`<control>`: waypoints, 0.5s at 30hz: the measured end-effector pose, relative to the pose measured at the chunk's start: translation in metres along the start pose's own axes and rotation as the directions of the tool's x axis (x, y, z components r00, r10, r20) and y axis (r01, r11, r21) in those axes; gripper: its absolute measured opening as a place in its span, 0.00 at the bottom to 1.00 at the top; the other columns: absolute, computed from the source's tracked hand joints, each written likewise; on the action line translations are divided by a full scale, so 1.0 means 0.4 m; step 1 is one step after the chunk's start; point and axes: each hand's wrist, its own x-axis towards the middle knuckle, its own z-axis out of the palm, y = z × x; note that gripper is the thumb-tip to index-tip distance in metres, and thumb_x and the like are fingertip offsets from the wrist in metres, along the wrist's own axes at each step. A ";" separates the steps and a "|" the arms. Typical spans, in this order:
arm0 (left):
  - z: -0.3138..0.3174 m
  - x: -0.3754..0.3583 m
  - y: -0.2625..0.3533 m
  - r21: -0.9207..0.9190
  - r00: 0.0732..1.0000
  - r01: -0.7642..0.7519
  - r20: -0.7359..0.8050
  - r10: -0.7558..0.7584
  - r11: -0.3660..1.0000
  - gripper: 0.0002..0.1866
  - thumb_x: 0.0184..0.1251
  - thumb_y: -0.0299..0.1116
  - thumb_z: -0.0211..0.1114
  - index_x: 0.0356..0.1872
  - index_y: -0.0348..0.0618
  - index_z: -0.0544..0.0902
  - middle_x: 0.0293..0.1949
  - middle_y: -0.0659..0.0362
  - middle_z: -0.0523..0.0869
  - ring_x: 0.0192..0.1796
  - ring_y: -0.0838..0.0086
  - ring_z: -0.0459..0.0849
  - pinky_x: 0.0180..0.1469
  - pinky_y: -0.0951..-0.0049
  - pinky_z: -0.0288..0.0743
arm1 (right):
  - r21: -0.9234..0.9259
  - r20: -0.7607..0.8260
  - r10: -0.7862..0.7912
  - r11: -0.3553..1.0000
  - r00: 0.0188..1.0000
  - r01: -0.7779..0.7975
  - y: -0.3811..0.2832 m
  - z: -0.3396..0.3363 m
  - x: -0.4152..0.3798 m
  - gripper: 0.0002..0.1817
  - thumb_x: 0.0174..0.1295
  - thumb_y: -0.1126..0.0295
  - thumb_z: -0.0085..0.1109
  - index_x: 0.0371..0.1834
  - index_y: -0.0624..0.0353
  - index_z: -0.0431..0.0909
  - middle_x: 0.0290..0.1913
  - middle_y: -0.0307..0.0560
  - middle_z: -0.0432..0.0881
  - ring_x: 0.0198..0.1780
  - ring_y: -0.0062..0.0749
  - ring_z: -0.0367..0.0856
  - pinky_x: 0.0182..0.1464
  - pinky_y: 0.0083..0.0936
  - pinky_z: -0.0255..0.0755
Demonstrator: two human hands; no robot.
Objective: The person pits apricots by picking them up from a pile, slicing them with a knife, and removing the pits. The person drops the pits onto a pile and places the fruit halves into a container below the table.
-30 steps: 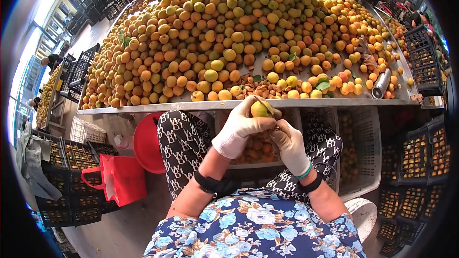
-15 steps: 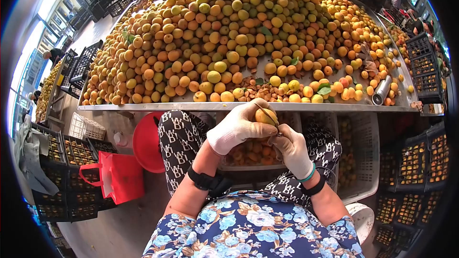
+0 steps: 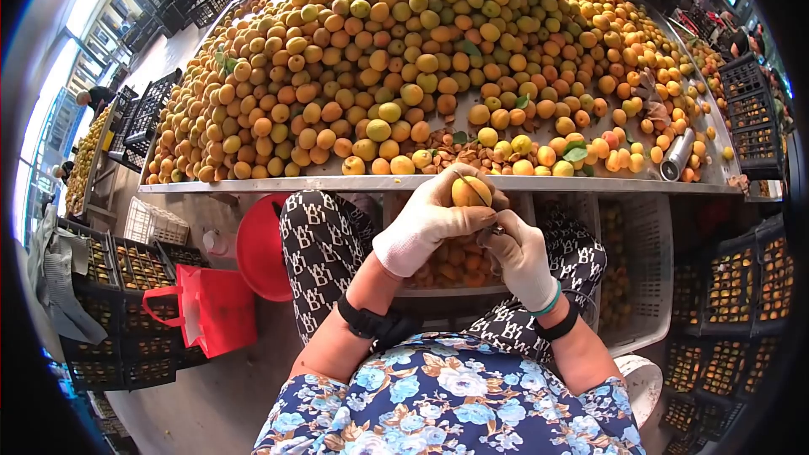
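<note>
My left hand (image 3: 425,223), in a white glove, is wrapped around an orange-yellow apricot (image 3: 469,192) held just below the front edge of the metal table (image 3: 253,185). My right hand (image 3: 522,259), also gloved, grips a small knife (image 3: 491,230) whose thin blade lies against the fruit. A grey crate (image 3: 472,286) with cut apricots rests on my lap under both hands. A huge heap of apricots (image 3: 404,59) covers the table, with a patch of brown pits (image 3: 451,156) near its front edge.
A red basin (image 3: 259,248) and a red bag (image 3: 211,312) sit on the floor at my left. Black crates (image 3: 733,278) of fruit stand on the right and left. A metal cylinder (image 3: 676,154) lies on the table's right. Other people work in the far corners.
The apricot has turned a little in my left hand while the knife stays against it. The hands have shifted only slightly.
</note>
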 end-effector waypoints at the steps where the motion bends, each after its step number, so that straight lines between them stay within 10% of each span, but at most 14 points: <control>1: 0.000 0.000 0.007 0.107 1.000 0.010 -0.024 -0.007 0.994 0.21 0.66 0.36 0.73 0.55 0.41 0.76 0.52 0.53 0.86 0.53 0.72 0.84 0.55 0.72 0.80 | -0.013 -0.003 0.008 1.000 1.000 -0.008 -0.006 -0.002 0.002 0.17 0.74 0.58 0.59 0.43 0.64 0.79 0.27 0.37 0.77 0.26 0.16 0.73 0.29 0.20 0.70; 11: -0.018 0.042 -0.077 -0.045 0.937 -0.004 -0.348 -0.012 0.999 0.14 0.72 0.41 0.67 0.49 0.44 0.79 0.46 0.59 0.86 0.45 0.76 0.83 0.47 0.76 0.77 | -0.391 -0.182 -0.165 0.916 0.969 0.083 0.026 0.061 0.050 0.13 0.70 0.60 0.62 0.39 0.60 0.77 0.27 0.57 0.82 0.34 0.56 0.84 0.32 0.38 0.75; 15: -0.048 0.066 -0.124 -0.244 0.871 0.012 -0.474 -0.130 0.970 0.12 0.71 0.42 0.67 0.48 0.48 0.81 0.42 0.63 0.85 0.40 0.78 0.81 0.42 0.77 0.75 | -0.605 -0.233 -0.243 0.794 0.942 0.055 0.064 0.088 0.073 0.10 0.67 0.60 0.64 0.39 0.55 0.79 0.28 0.51 0.84 0.31 0.54 0.85 0.32 0.42 0.78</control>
